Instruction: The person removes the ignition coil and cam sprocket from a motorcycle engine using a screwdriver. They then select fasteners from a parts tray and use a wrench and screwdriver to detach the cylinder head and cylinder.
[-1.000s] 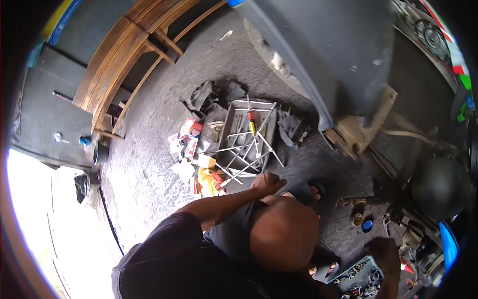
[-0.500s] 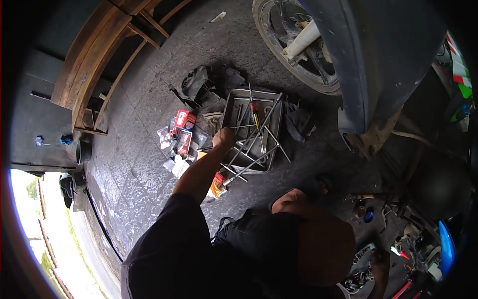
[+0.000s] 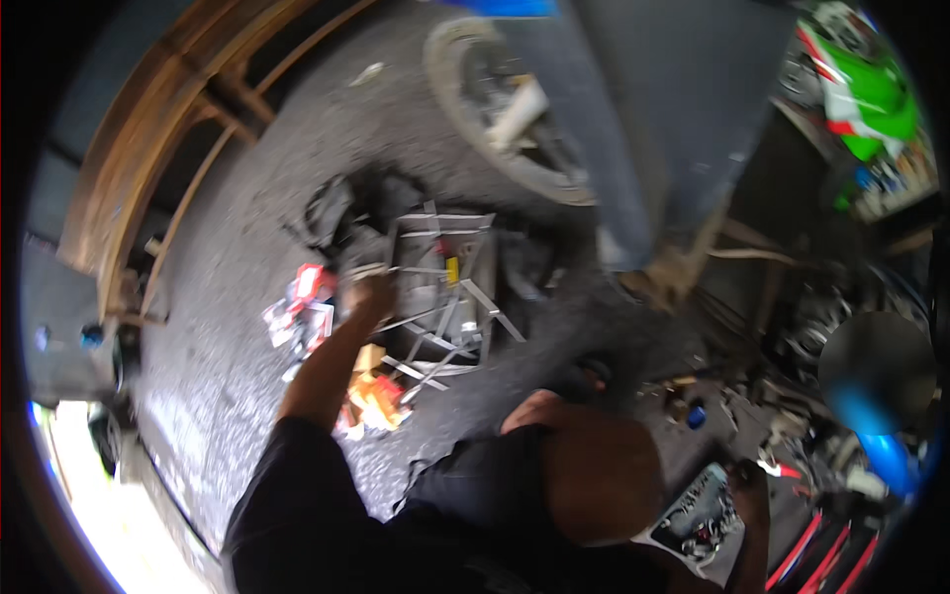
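My left hand point(image 3: 370, 294) is stretched out at the left side of a metal tray point(image 3: 485, 243) on the floor, smeared by motion. Its fingers are too blurred to show whether they grip anything. Several long metal rod-like tools point(image 3: 492, 299) lie crossed over the tray, along with a red and yellow screwdriver point(image 3: 452, 270). At the lower right, my right hand point(image 3: 749, 485) is by the edge of a pale-rimmed tray point(image 3: 661, 537) of small metal parts. That hand is dark, so its fingers cannot be made out.
Red and white boxes point(image 3: 315, 282) and orange packaging point(image 3: 376, 399) lie left of the tool tray. Dark plastic parts point(image 3: 332, 210) sit behind it. A motorcycle wheel point(image 3: 445, 74) stands beyond, a wooden bench point(image 3: 148, 129) far left. Loose parts and a blue piece point(image 3: 888, 460) crowd the right.
The whole view has swung, carrying the scene leftward and bringing a green fairing into sight. My left hand stays by the tool tray's left side. My right hand has moved slightly forward along the parts tray.
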Motion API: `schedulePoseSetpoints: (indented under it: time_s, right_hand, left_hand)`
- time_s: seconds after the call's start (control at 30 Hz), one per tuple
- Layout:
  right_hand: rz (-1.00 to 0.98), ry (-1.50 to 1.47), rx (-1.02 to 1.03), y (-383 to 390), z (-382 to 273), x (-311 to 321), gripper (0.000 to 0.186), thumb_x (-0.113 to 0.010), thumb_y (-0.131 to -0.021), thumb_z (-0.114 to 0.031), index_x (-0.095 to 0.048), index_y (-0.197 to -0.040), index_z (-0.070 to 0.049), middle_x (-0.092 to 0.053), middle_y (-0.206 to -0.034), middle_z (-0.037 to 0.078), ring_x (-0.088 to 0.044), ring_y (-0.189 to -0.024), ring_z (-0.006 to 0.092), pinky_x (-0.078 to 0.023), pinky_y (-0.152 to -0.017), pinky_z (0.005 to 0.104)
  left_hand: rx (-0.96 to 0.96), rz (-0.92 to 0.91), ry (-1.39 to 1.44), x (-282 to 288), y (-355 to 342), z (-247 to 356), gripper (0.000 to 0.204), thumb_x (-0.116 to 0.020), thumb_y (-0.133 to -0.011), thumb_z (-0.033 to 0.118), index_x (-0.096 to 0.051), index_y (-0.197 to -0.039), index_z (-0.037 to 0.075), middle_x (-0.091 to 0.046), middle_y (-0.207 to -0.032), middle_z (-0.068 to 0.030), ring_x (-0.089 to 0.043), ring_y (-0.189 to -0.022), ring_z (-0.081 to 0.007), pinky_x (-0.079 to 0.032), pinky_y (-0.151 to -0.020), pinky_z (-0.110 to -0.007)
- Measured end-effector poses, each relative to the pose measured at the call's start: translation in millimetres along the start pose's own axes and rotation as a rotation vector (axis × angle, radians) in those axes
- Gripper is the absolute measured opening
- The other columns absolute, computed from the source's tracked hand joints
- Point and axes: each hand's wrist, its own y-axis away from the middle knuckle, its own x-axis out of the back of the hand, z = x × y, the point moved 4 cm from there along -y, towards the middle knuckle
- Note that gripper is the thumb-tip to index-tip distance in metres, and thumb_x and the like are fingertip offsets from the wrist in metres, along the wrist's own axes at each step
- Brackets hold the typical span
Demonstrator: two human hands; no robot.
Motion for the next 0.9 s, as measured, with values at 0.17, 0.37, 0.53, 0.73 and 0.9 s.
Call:
schedulePoseSetpoints:
  time_s: [0.17,0.37,0.53,0.73,0.9]
  right_hand:
    - [0.01,0.059,0.092,28,-7,2,0.036,-0.069,-0.092,-0.037,-0.067,-0.089,-0.002,-0.069,-0.083,0.016,-0.066,-0.078,0.0258,-0.05,-0.07,0.0396]
    - [0.252,0.151,0.754,25,-174,-20,0.042,-0.066,-0.094,-0.043,-0.063,-0.112,-0.005,-0.069,-0.099,0.016,-0.067,-0.089,0.0302,-0.052,-0.078,0.0428]
    - [0.192,0.031,0.756,38,-193,-3,0.043,-0.054,-0.101,-0.044,-0.062,-0.114,-0.004,-0.068,-0.089,0.014,-0.067,-0.086,0.0305,-0.053,-0.078,0.0427]
    - [0.363,-0.222,0.353,40,-165,38,0.023,-0.056,-0.099,-0.021,-0.06,-0.091,0.001,-0.061,-0.073,0.025,-0.063,-0.07,0.0428,-0.046,-0.062,0.0485]
    - [0.615,-0.234,0.263,-11,-153,81,0.021,-0.057,-0.096,-0.019,-0.06,-0.091,0.001,-0.063,-0.076,0.027,-0.061,-0.078,0.0489,-0.047,-0.064,0.052]
  left_hand:
    - [-0.855,0.174,-0.194,131,87,29,0.017,-0.066,-0.079,0.021,-0.069,-0.083,0.005,-0.071,-0.08,-0.0154,-0.07,-0.078,-0.0351,-0.056,-0.07,-0.046]
    - [-1.38,-0.168,0.414,373,299,185,0.013,-0.066,-0.087,0.012,-0.057,-0.087,0.003,-0.059,-0.076,-0.0185,-0.061,-0.07,-0.0396,-0.046,-0.064,-0.049]
    - [-1.96,-0.175,0.754,456,383,321,0.014,-0.064,-0.091,0.01,-0.057,-0.101,0.003,-0.057,-0.09,-0.0123,-0.057,-0.088,-0.0318,-0.046,-0.078,-0.041]
    - [-1.425,-0.589,1.322,450,377,481,0.03,-0.06,-0.094,0.024,-0.055,-0.116,0.004,-0.066,-0.107,-0.0146,-0.064,-0.094,-0.0239,-0.054,-0.083,-0.037]
    - [-1.199,-0.796,1.202,467,404,586,0.028,-0.059,-0.098,0.03,-0.061,-0.106,0.004,-0.064,-0.08,-0.006,-0.055,-0.061,-0.0104,-0.046,-0.049,-0.025]
